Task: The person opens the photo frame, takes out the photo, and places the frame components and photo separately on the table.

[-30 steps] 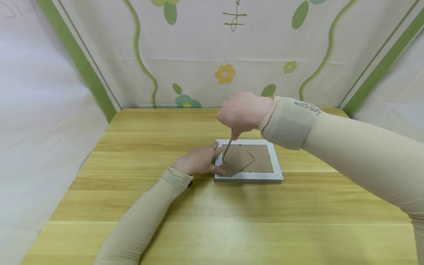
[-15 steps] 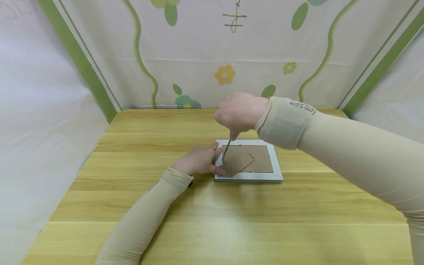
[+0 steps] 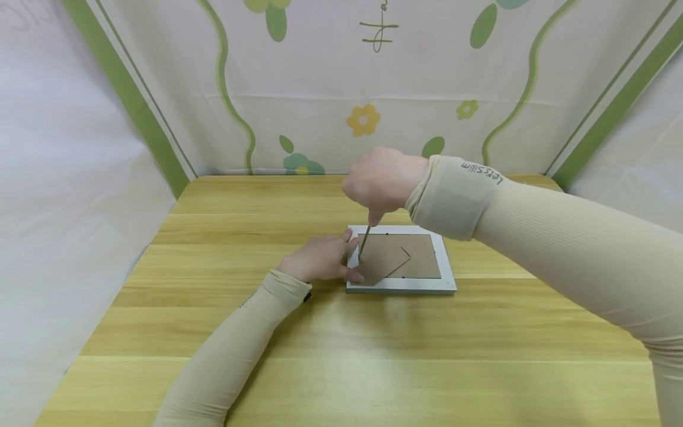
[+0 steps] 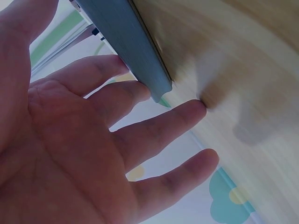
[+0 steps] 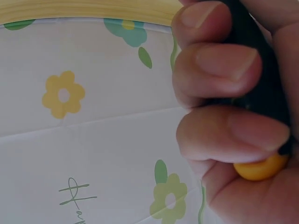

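Note:
A white picture frame [image 3: 408,285] lies back side up on the table, its brown backing board [image 3: 411,243] showing along with several small dark tabs at the inner edge. My left hand [image 3: 319,259] rests at the frame's left side, thumb on the lower left corner. In the left wrist view its fingers are nearly straight, and some fingertips touch the frame's side [image 4: 128,46]. Above the frame my right hand [image 3: 383,179] grips a screwdriver [image 3: 364,242]. Its thin shaft slants down to the left edge of the backing. The dark handle [image 5: 272,79] ends in a yellow cap [image 5: 261,169].
Wood-grain table [image 3: 341,367] surrounds the frame. A pale curtain [image 3: 320,71] with flowers hangs behind the table's far edge, and pale sheets [image 3: 64,207] hang at both sides. The right arm and screwdriver cast a shadow over the frame.
My right hand has shifted slightly left with the screwdriver, whose tip stays at the backing's left edge. My left hand and the picture frame have not visibly moved.

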{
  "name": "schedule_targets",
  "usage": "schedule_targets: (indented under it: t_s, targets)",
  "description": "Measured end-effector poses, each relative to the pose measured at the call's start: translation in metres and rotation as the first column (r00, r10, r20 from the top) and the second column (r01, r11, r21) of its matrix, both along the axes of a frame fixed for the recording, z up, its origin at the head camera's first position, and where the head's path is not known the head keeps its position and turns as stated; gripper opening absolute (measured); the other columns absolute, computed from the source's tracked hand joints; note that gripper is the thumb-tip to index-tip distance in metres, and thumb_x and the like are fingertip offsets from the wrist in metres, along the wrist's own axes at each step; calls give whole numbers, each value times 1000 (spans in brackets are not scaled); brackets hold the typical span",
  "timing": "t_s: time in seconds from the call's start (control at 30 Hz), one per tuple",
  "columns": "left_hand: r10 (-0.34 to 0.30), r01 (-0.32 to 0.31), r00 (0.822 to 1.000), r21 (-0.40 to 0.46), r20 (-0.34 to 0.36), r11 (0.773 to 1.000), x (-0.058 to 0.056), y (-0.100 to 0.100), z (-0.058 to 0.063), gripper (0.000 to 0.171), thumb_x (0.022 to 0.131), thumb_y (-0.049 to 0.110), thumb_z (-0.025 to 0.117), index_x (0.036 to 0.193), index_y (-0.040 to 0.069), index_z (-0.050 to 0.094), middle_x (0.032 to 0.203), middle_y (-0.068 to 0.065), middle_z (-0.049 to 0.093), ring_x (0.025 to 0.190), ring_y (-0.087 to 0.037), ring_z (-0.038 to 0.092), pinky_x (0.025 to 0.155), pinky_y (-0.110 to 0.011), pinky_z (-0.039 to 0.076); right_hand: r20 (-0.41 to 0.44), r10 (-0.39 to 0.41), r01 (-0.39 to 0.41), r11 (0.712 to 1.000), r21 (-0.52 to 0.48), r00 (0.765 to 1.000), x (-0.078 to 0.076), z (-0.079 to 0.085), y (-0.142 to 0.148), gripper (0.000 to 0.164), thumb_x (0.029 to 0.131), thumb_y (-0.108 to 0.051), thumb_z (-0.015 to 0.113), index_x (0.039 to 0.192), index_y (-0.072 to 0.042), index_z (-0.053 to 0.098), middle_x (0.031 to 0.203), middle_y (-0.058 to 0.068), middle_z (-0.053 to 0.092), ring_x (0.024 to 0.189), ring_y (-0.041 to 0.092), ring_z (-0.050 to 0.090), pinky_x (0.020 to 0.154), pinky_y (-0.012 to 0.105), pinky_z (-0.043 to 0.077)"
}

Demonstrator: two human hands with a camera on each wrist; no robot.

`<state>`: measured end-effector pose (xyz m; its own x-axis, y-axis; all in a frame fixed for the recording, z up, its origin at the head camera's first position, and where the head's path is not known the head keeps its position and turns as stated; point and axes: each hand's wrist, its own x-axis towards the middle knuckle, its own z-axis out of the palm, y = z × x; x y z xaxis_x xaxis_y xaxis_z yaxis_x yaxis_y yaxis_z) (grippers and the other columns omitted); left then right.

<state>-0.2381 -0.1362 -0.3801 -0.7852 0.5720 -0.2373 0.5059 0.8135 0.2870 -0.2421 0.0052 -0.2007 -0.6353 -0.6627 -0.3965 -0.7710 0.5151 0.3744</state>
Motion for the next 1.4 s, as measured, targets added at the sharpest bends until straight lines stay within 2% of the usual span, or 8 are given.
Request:
schedule_targets:
  t_s: [0.27, 0.9, 1.17, 1.3, 1.4]
  targets:
    - [-1, 1, 1000, -1, 5, 1000, 0, 0, 0, 98, 81, 60, 70, 156, 10, 31, 160, -16, 22, 138, -29, 41, 102, -44, 46, 4, -1, 1, 1000, -5, 1000, -1, 0, 1, 38, 77, -40, 85, 94, -11, 68, 78, -3, 62, 75, 17, 60, 69, 35, 56]
    - [-13, 13, 1000, 3, 1, 1000, 0, -3, 2, 97, 82, 58, 71, 155, 9, 32, 159, -18, 25, 135, -29, 45, 96, -40, 49, 0, -13, 13, 1000, -26, 1000, -3, -1, 2, 39, 74, -41, 86, 92, -11, 68, 78, -3, 63, 73, 17, 61, 68, 36, 56]
    - [-47, 47, 999, -30, -21, 998, 1, 1, 1, 96, 82, 61, 69, 154, 7, 35, 158, -20, 26, 132, -28, 48, 84, -34, 52, 33, -31, 35, 991, -131, 999, -4, -7, 33, 32, 76, -42, 85, 79, -14, 71, 73, -7, 63, 70, 15, 60, 63, 32, 54]
    - [-53, 51, 998, -39, -39, 998, 1, 1, 1, 96, 82, 62, 68, 153, 6, 36, 158, -21, 27, 130, -28, 51, 85, -33, 51, 62, -14, 26, 979, -201, 998, -6, -12, 51, 27, 78, -40, 83, 68, -17, 72, 66, -10, 63, 61, 10, 57, 57, 30, 50]
    - [-45, 43, 998, -37, -43, 998, 1, 0, 1, 96, 82, 61, 69, 153, 6, 36, 157, -21, 28, 130, -28, 50, 87, -35, 52, 85, -3, 24, 968, -249, 996, -7, -15, 61, 31, 79, -38, 82, 58, -20, 67, 57, -11, 58, 55, 8, 49, 51, 28, 43]
